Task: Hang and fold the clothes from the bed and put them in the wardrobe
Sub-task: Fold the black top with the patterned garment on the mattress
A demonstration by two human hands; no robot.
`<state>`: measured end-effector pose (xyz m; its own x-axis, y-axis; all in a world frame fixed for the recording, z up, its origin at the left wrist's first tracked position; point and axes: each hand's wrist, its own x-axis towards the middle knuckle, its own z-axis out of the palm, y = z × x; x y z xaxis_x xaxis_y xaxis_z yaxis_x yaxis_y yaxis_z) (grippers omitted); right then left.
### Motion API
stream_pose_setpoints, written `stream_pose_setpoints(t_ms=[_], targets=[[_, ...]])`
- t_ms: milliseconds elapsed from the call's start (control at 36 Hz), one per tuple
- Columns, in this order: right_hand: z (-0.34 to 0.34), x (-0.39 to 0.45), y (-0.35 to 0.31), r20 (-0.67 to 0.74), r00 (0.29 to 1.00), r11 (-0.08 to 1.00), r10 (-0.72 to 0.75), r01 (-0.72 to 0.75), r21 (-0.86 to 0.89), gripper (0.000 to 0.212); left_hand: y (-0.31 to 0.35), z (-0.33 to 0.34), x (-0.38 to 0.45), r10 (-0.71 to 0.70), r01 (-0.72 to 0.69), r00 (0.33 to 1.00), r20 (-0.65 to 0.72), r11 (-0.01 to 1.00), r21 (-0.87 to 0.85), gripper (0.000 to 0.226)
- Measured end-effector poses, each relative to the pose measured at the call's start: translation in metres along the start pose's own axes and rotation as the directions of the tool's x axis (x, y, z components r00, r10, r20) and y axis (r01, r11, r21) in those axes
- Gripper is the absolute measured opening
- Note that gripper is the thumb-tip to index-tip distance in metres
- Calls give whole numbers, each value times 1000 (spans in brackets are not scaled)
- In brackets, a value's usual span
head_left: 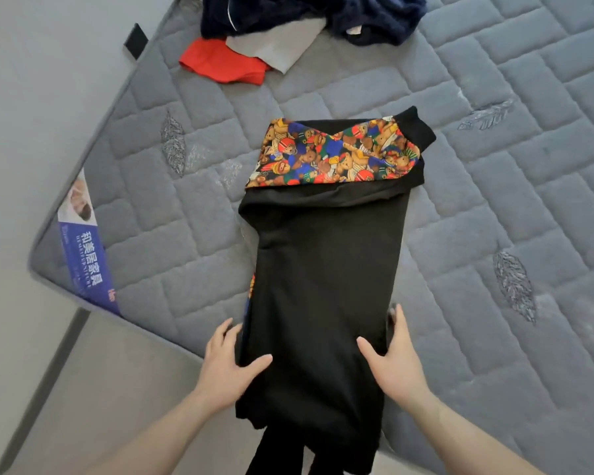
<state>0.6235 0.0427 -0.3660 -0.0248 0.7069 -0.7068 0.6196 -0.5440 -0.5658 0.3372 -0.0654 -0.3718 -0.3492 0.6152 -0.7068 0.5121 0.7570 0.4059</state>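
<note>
Soft, even daylight, fairly bright, no glare and no hard shadows. Faint shading only under the edges of the black garment (326,269), whose dark cloth swallows most fold detail. Strong wide-angle bending toward the borders, curving the mattress (494,166) quilting lines. Slight softness overall, more smear at the far corners and along the left hand (227,365) forearm. Colours mildly washed, greyish cast.

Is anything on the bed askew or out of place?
Yes. The black garment hangs over the mattress edge near both hands, left hand and right hand. Its printed sleeves are crossed unevenly. Unfolded clothes lie heaped at the far end.
</note>
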Motion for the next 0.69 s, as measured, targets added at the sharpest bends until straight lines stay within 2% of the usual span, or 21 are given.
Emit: stream_pose_setpoints(t_ms=[28, 83, 111, 194, 278, 361, 444, 528, 611, 694], targets=[[5, -13, 7, -26, 998, 998, 48, -47, 33, 94, -6, 8, -13, -25, 25, 1000, -14, 1000, -7, 73], [13, -37, 20, -27, 986, 983, 167, -164, 85, 65, -14, 24, -33, -117, 114, 993, -13, 984, -136, 53], [19, -47, 28, 18, 972, 966, 232, -233, 115, 53, -16, 30, -40, -169, 165, 986, 6, 958, -236, 49], [32, -73, 49, 183, 916, 907, 357, -387, 168, 42, -13, 42, -61, -248, 265, 964, 92, 890, -371, 36], [35, -88, 58, 227, 906, 888, 358, -406, 217, 31, -10, 46, -71, -267, 292, 956, 119, 864, -410, 32], [29, -94, 54, 184, 921, 896, 344, -380, 231, 28, -3, 38, -76, -276, 301, 954, 120, 881, -365, 22], [15, -97, 38, 119, 938, 908, 327, -347, 237, 28, 9, 25, -80, -221, 248, 968, 118, 905, -346, 24], [-2, -97, 17, 103, 931, 867, 349, -363, 340, 40, 28, 7, -81, -209, 239, 971, 117, 885, -400, 30], [-21, -94, -7, 143, 908, 782, 393, -412, 468, 49, 52, -15, -80, -160, 197, 980, 117, 850, -488, 52], [-41, -87, -31, 141, 921, 745, 363, -378, 549, 42, 77, -38, -75, -40, 86, 995, 92, 815, -573, 74]])
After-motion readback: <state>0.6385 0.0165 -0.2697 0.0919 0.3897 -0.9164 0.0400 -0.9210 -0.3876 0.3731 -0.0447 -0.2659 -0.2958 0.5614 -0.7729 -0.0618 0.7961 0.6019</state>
